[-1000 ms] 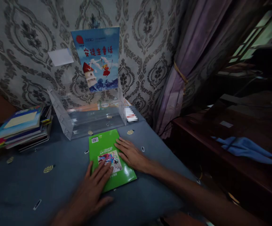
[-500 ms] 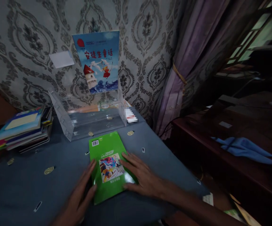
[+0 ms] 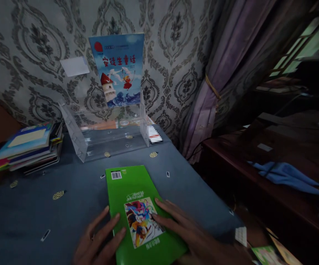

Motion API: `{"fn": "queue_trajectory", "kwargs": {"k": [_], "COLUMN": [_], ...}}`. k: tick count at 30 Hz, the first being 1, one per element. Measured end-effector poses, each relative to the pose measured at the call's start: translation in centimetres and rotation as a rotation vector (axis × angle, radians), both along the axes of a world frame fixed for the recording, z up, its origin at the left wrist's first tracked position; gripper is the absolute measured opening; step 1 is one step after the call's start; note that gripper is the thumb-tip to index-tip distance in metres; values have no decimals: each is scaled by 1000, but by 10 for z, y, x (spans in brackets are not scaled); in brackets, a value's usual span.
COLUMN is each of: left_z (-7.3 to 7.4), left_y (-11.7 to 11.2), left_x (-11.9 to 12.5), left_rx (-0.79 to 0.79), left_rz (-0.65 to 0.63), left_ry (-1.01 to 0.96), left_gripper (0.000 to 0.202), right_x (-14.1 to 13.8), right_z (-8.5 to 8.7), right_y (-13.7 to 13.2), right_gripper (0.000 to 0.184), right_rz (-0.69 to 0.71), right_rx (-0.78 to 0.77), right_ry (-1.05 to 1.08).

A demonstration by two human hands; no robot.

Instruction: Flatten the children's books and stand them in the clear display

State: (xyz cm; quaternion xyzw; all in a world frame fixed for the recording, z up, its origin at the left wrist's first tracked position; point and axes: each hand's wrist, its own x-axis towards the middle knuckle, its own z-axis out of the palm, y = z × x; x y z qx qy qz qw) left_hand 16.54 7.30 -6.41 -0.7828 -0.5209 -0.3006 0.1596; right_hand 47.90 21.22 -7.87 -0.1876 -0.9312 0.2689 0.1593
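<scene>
- Left grip: the left grip (image 3: 100,243) sits low in the view. Its fingers are spread and not pinching anything, and the fingertips lie over the left edge of the green book (image 3: 131,184).
- Right grip: the right grip (image 3: 195,239) is flat too, fingers fanned out. The tips rest on the right side of the cover, and nothing is clamped.
- Green book: it lies flat on the surface (image 3: 51,209) right between the two grips, cover up. The barcode is at the end farthest from them. The colourful picture panel sits between the two sets of fingertips, and the print looks upside down from the person's side.
- Surface: blue-grey cloth with little gold round spots, under both grips.
- Clear stand: the see-through plastic stand (image 3: 106,141) is straight ahead, well past the fingertips, up against the patterned wall.
- Blue book: the blue book (image 3: 119,70) stands upright in that stand, cover facing the grips, with a lighthouse and waves on it.
- Book pile: the book pile (image 3: 28,145) is stacked flat, well off to the left of the left grip, beside the stand.
- Curtain: the purple curtain (image 3: 217,73) hangs beyond the right grip, tied back with a cord.
- Blue cloth: the blue cloth (image 3: 286,175) is crumpled on a dark wooden surface (image 3: 236,151), well off to the right of the right grip.
</scene>
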Motion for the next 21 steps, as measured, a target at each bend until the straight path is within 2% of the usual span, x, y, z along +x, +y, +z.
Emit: {"fn": "queue_trajectory", "kwargs": {"k": [4, 7, 9, 12, 15, 17, 21], "left_z": [15, 23, 31, 47, 59, 60, 54], "left_y": [31, 52, 63, 78, 91, 100, 120], "left_x": [1, 6, 9, 8, -1, -9, -24], "left_rx": [27, -58, -106, -124, -135, -124, -26], "left_rz": [-136, -277, -298, -248, -191, -85, 167], "left_ry": [-114, -303, -442, -623, -761, -884, -1109], "left_gripper": [34, 29, 29, 36, 52, 53, 45], "right_x": [-3, -10, -19, -37, -61, -80, -112], "right_z": [21, 37, 42, 44, 40, 36, 29], "right_y": [10, 25, 35, 51, 69, 82, 104], "right_gripper": [67, 55, 48, 45, 48, 45, 34], "right_rz": [-43, -96, -120, -148, -180, -203, -235], "right_rx": [16, 1, -43, -142, -238, -295, -364], "right_ry": [205, 392, 522, 640, 658, 621, 559]}}
